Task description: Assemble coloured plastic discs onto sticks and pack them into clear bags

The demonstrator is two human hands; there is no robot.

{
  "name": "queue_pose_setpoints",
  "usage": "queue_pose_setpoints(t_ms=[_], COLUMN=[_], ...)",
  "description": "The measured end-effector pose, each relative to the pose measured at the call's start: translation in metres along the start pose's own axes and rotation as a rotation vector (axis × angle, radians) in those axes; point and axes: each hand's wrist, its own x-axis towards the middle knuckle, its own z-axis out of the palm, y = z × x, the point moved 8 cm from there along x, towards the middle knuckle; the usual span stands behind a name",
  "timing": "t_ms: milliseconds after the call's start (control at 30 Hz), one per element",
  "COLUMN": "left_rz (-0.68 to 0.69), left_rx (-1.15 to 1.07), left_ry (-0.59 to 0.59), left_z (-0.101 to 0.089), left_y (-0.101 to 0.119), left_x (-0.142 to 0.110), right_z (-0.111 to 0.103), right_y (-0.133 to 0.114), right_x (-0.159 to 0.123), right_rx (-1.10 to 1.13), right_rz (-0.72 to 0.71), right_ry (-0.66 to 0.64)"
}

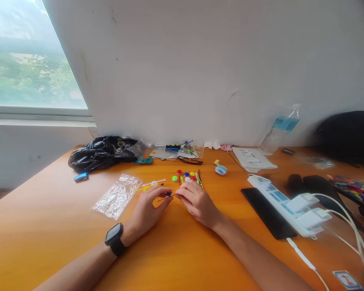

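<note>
My left hand (150,208), with a black smartwatch (115,239) on its wrist, rests on the orange table (48,226) and pinches a small blue piece on a thin dark stick (167,196). My right hand (196,201) meets it from the right, its fingers closed on the other end of the same stick. Just beyond the fingers lie several small coloured plastic pieces (186,176) and thin coloured sticks (198,178). A yellow and white stick piece (150,185) lies to the left of them.
An empty clear plastic bag (117,196) lies left of my hands, a black plastic bag (101,153) and a small blue toy car (81,177) farther back. On the right are a black phone (268,212), a white power strip (286,204) with chargers, a water bottle (279,129) and papers (253,159).
</note>
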Motion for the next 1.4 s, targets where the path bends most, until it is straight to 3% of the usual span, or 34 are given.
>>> queue_pose_setpoints(t_ms=[267, 433, 600, 700, 933, 1100, 1200, 1400], left_rz=[0.136, 0.150, 0.207, 0.154, 0.024, -0.079, -0.093, -0.109], left_rx=[0.089, 0.105, 0.070, 0.013, -0.409, -0.494, -0.531, -0.585], left_ry=[-0.016, -0.018, 0.017, 0.028, -0.136, -0.132, -0.073, -0.014], left_z=[0.003, 0.000, -0.004, -0.007, 0.002, 0.002, -0.003, 0.000], left_y=[0.007, 0.006, 0.010, 0.012, 0.021, 0.010, 0.006, -0.007], left_x=[-0.001, -0.001, -0.002, -0.002, 0.003, 0.006, 0.007, 0.003], right_z=[0.004, 0.003, 0.004, 0.003, 0.004, -0.004, -0.006, 0.017], right_y=[0.003, 0.002, 0.006, 0.012, 0.028, 0.024, 0.025, 0.037], right_x=[-0.002, -0.001, -0.001, 0.000, -0.001, 0.000, -0.002, -0.011], right_rx=[0.013, 0.055, 0.217, 0.362, 0.558, 0.513, 0.540, 0.734], right_rz=[0.033, 0.028, 0.055, 0.123, 0.263, 0.311, 0.370, 0.566], right_ry=[0.007, 0.002, 0.018, 0.037, 0.112, 0.099, 0.066, -0.135])
